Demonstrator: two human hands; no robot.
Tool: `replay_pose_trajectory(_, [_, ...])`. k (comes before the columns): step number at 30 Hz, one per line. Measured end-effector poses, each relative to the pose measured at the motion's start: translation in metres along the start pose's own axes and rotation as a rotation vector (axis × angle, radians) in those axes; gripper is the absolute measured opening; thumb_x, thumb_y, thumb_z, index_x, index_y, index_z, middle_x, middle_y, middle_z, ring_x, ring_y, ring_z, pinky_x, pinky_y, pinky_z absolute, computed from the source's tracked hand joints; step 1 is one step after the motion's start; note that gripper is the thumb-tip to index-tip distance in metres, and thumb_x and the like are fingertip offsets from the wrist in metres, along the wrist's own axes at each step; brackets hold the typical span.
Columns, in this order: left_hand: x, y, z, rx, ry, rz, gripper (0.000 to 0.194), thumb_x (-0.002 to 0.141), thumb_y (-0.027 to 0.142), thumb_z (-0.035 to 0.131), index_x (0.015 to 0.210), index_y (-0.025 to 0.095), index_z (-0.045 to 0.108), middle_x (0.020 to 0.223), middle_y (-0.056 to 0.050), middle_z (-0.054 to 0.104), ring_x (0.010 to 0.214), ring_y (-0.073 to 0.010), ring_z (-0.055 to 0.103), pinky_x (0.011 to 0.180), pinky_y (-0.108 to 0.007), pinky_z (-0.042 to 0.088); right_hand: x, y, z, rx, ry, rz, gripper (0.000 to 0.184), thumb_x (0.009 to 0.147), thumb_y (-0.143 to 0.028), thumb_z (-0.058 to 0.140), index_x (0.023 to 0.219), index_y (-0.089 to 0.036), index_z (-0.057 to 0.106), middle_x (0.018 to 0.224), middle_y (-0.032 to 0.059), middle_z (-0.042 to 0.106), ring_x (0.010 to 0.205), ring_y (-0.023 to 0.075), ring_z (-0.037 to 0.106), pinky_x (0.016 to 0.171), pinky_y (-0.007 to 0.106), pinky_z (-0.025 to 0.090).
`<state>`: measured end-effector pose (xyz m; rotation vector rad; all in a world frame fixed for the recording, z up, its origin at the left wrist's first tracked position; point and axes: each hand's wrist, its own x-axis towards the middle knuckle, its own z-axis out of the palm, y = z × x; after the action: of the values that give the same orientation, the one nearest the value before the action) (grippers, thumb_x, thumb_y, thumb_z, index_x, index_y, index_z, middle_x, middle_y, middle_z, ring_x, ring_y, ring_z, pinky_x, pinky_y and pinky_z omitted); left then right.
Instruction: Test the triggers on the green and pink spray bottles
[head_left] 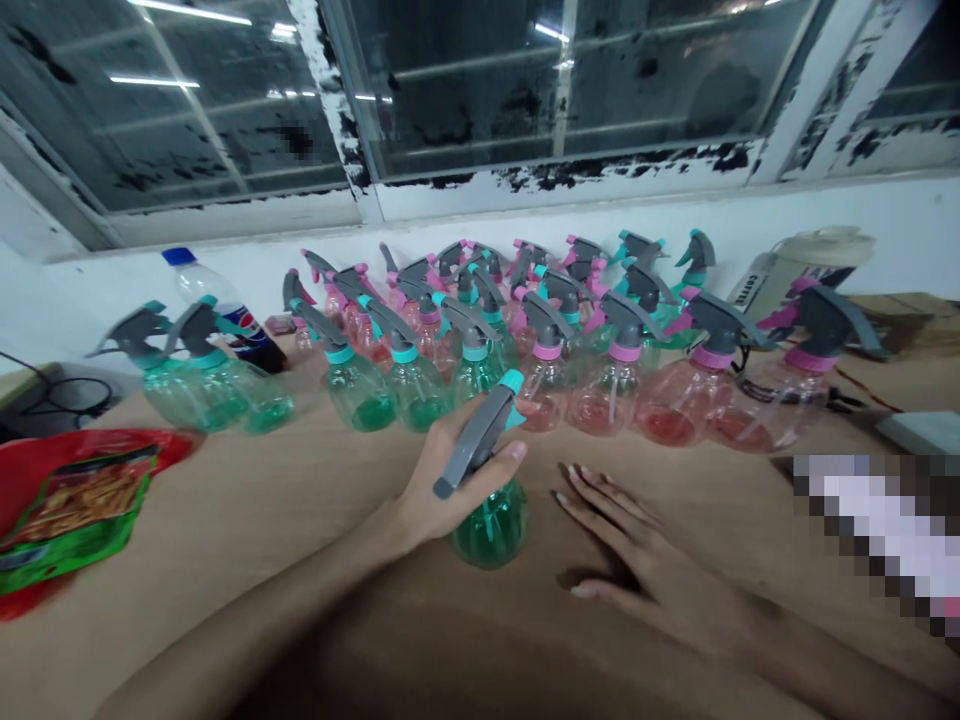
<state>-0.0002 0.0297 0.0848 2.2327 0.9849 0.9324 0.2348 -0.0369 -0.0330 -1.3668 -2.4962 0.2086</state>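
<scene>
My left hand point(450, 470) is wrapped round the neck of a green spray bottle point(491, 525) with a grey trigger head and teal collar, standing upright on the brown table point(300, 560). My right hand point(637, 560) lies flat on the table just to the right of that bottle, fingers stretched out and holding nothing. Behind them stand several rows of spray bottles: green ones point(360, 385) with teal collars on the left and pink ones point(664, 400) with pink collars on the right.
A cola bottle point(225, 310) stands at the back left beside two more green spray bottles point(217, 385). A green snack packet on a red bag point(67, 510) lies at the left edge. A beige jug point(802, 265) sits back right, under dark windows.
</scene>
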Motion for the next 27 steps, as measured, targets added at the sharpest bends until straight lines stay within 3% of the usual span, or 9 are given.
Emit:
replay_pose_trajectory(8, [0.0034,-0.0061,0.0014,-0.002,0.041,0.060,0.023,0.082,0.038,0.050,0.092,0.020,0.057,0.071,-0.001,0.053,0.059,-0.0141,0.049,0.057,-0.028,0.044,-0.0001,-0.0015,-0.0005,-0.029,0.014,-0.016,0.070,0.087,-0.057,0.044,0.145,-0.025,0.022,0.154,0.0043,0.014,0.140,0.0251,0.017,0.111,0.046,0.025])
replay_pose_trajectory(16, [0.0043,-0.0020,-0.0054,0.033,-0.044,0.030,0.017,0.087,0.035,0.046,0.083,0.021,0.054,0.071,-0.002,0.059,0.062,-0.0152,0.055,0.054,-0.027,0.043,0.0003,-0.0017,-0.0013,-0.023,0.044,-0.036,0.071,0.086,-0.056,0.046,0.145,-0.024,0.023,0.153,0.0050,0.016,0.140,0.0261,0.017,0.110,0.048,0.027])
replay_pose_trajectory(22, [0.0043,0.0005,-0.0018,-0.008,0.043,0.009,0.017,0.082,0.038,0.050,0.084,0.021,0.053,0.070,-0.002,0.055,0.060,-0.0157,0.052,0.055,-0.029,0.044,0.0006,-0.0031,-0.0026,-0.029,0.045,-0.028,0.069,0.087,-0.056,0.045,0.144,-0.023,0.025,0.153,0.0054,0.016,0.139,0.0250,0.018,0.111,0.046,0.026])
replay_pose_trajectory(27, [0.0027,-0.0019,0.0005,-0.073,0.011,-0.025,0.023,0.082,0.037,0.049,0.098,0.022,0.053,0.069,0.000,0.055,0.057,-0.0152,0.050,0.052,-0.028,0.042,0.0010,-0.0029,-0.0042,-0.019,0.034,-0.035,0.069,0.087,-0.056,0.045,0.145,-0.023,0.025,0.153,0.0055,0.017,0.140,0.0251,0.017,0.111,0.047,0.026])
